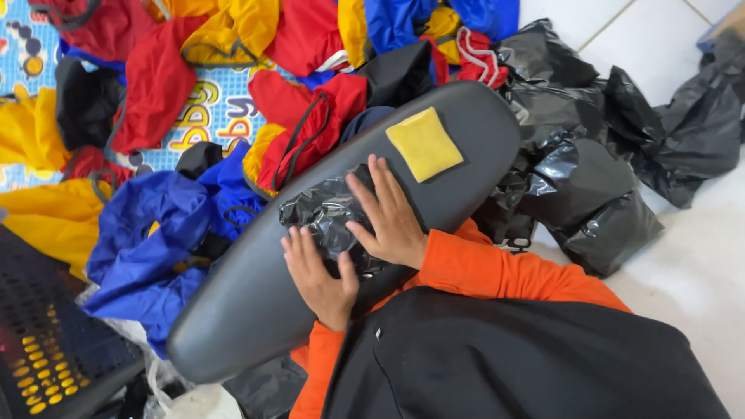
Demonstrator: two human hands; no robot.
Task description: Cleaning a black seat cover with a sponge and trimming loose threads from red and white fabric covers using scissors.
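head view: one camera, looking down past the orange sleeves (497, 271) and a black garment on the person's lap (528, 357).
board: long dark grey padded board (256, 295) lies slanted across the lap, rounded ends pointing lower left and upper right; judging by the pose, it serves as a firm flat base for pressing.
black bag: crumpled black plastic bag (322, 213) sits mid-board, partly flattened under both hands.
left hand: left hand (318, 275) open, fingers spread, palm down on the near lower edge of the black bag; presses, no grasp.
right hand: right hand (388, 213) open and flat, fingers splayed over the bag's right half, pinning it to the board.
yellow pad: small yellow square pad (424, 143) lies on the board just beyond the right hand, apart from the bag.
board edges: bag is near the board's lower long edge; bare board shows toward both ends, more at lower left.
left surroundings: heap of red, yellow and blue fabric bags (155, 225) on a patterned mat (209, 109), crowding the board's upper edge.
right surroundings: pile of black plastic bags (590, 194) on the white tile floor (698, 264); open floor beyond.
lower left: dark perforated crate (46, 341) close to the board's end.
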